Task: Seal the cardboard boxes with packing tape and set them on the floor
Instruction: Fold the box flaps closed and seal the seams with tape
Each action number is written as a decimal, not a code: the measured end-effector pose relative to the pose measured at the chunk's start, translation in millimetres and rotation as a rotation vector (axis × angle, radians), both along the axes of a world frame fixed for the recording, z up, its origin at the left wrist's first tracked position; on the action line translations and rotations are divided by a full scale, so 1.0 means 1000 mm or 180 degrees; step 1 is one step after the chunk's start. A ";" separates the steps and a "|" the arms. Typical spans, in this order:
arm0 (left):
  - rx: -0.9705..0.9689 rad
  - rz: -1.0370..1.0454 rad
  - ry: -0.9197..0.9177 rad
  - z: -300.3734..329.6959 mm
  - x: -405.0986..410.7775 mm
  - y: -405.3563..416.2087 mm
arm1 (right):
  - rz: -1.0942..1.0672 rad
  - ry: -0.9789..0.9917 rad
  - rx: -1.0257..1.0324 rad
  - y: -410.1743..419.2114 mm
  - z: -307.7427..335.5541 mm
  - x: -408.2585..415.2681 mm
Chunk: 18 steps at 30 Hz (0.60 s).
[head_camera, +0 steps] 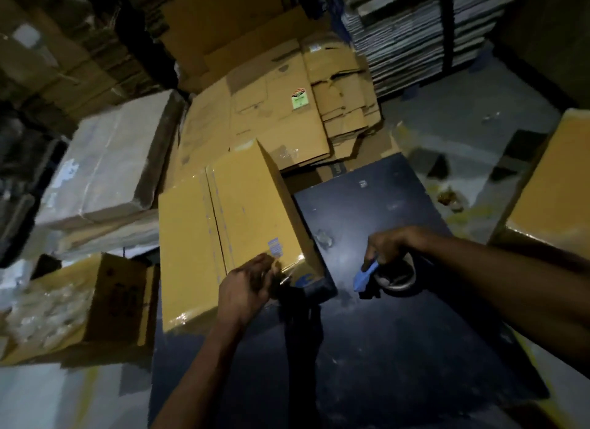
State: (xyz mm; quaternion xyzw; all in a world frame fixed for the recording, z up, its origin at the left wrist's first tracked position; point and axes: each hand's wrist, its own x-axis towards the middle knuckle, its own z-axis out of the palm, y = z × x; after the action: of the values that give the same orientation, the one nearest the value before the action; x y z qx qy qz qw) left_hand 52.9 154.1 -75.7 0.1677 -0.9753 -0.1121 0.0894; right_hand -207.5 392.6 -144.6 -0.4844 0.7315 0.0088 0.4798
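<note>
**One box taped and tipping off the table, more waiting nearby**

While the cardboard box [236, 234] is leaning off the left edge of the dark table [399, 333], its near corner is sitting against the left hand [247, 290], whose fingers are curling around that corner as if guiding it. Glossy clear tape is running along the centre seam and wrapping the near edge, so this box is looking sealed on the side facing up; whether its other seams are taped cannot be told. The right hand [388, 245] is curling its fingers over a tape dispenser [391, 274] with a blue handle, which is resting on the tabletop just beside the box.

Judging from this, the sealing of this box is finishing and the setting-down step is getting under way: the box is tilting toward the floor on the left but is not yet resting there. A stack of flattened cartons [287, 109] is lying beyond the table, and another upright box [552, 186] is standing at the right, so more boxes are probably waiting. A plastic-wrapped bundle [108, 160] is sitting at the left.
</note>
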 end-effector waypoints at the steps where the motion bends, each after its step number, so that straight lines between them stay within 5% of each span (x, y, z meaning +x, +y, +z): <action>1: 0.0084 0.0002 -0.0069 -0.002 -0.006 0.000 | -0.0129 -0.0114 -0.0064 0.001 -0.003 0.000; 10: 0.0839 -0.0043 -0.0163 -0.018 -0.038 -0.006 | -0.0551 0.0186 -0.0051 0.005 -0.009 0.001; 14: 0.0766 -0.1131 -0.0024 -0.015 -0.057 -0.012 | -0.0662 0.0689 -0.0601 -0.004 -0.010 0.019; 18: -0.0195 -0.2107 -0.0558 -0.016 -0.073 -0.024 | -0.1590 -0.0193 -0.1763 -0.016 -0.007 0.050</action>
State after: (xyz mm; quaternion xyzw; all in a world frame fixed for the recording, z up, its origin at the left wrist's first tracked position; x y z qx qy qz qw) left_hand -20.3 130.4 -91.7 -0.1516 -0.9838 -0.0909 -0.0310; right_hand -157.0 376.8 -151.3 -0.4025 0.7872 -0.3211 0.3394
